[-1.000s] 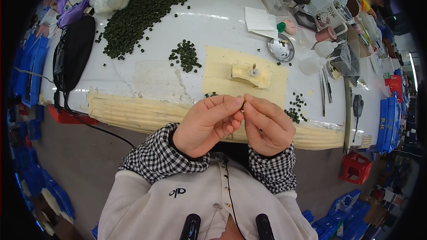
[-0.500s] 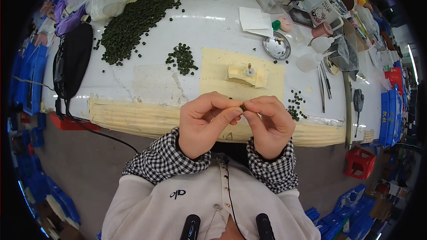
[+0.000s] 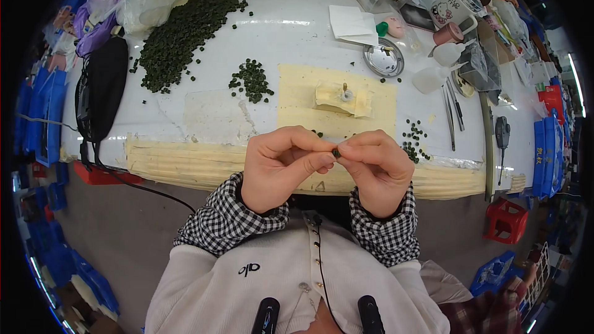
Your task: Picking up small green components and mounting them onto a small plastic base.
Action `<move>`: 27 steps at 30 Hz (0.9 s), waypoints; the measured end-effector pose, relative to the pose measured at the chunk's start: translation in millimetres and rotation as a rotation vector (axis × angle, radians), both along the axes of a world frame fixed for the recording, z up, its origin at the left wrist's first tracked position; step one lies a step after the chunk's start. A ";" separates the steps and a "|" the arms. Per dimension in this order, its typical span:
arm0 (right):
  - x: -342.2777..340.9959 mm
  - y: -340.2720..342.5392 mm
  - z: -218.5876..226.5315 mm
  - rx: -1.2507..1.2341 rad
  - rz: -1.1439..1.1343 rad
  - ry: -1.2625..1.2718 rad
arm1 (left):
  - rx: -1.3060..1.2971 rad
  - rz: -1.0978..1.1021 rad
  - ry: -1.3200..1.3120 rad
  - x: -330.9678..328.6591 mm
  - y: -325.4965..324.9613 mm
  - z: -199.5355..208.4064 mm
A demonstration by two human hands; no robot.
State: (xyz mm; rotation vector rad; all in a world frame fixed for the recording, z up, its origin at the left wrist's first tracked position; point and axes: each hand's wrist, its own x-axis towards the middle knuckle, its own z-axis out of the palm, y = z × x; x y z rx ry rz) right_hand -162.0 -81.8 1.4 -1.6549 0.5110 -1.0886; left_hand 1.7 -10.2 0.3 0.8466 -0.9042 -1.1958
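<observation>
A small dark green piece (image 3: 336, 153), squat and rounded, is pinched between the fingertips of both my hands above the table's front edge. Thumb and index finger of my left hand (image 3: 276, 164) close on it from one side. From the other side, my right hand (image 3: 380, 170) grips it the same way. Just beyond the hands stands a block wrapped in pale yellow tape (image 3: 334, 102), with a small upright metal pin (image 3: 345, 89) on it. It rests on a yellow sheet (image 3: 294, 86). Several more green pieces (image 3: 414, 140) lie beside my right hand.
A large heap of green pieces (image 3: 179, 34) covers the back left, with a smaller cluster (image 3: 250, 80) nearer. Tweezers (image 3: 450, 120), a round metal dish (image 3: 383, 59), white squeeze bottles (image 3: 431, 78) and a mug (image 3: 455, 7) stand right. A black pouch (image 3: 102, 89) lies left.
My hands have spread slightly apart at the wrists, and the green piece shows more between the fingertips. A person's plaid garment has come into view at the lower right.
</observation>
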 end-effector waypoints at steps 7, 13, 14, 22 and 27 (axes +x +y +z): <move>0.3 -0.8 -1.0 0.129 0.039 -0.055 | -0.003 -0.002 -0.135 5.7 -2.7 1.9; 1.6 0.3 -0.2 -0.035 -0.036 0.046 | -0.099 0.144 -0.396 6.7 -3.5 2.8; 2.4 1.9 -0.2 -0.075 -0.057 0.066 | -0.117 0.173 -0.432 6.7 -3.8 1.9; 2.6 7.0 5.9 -0.172 -0.066 0.136 | -0.209 0.251 -0.628 8.5 -7.4 3.9; -0.4 8.8 11.9 -0.198 -0.073 0.171 | -0.140 0.173 -0.538 9.6 -6.3 4.0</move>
